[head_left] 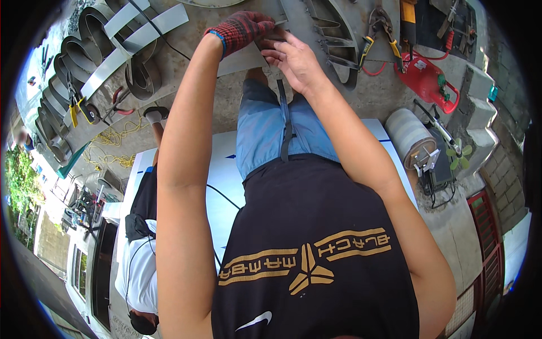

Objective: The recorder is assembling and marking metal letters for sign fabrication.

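Observation:
My left hand (244, 34), in a red and black knit glove with a blue cuff, reaches over the grey work surface at the top. Its fingers are closed on a thin metal strip (280, 23), of which only a small light bit shows. Bare and close beside it, my right hand (294, 61) has its fingers bent inward and pressed at the strip; its thumb is mostly hidden. Right of my hands lies a curved sheet-metal form (351, 53) with several thin ribs. Left of them stand bent sheet-metal letter shapes (148, 79).
Pliers with yellow-black handles (367, 51) lie right of my hands, beyond them a red tank (424, 79). More pliers (75, 99) and red-handled cutters (117, 104) lie at left. A co-worker in a white shirt (137, 271) is at lower left. Yellow cord (116, 138) trails on the floor.

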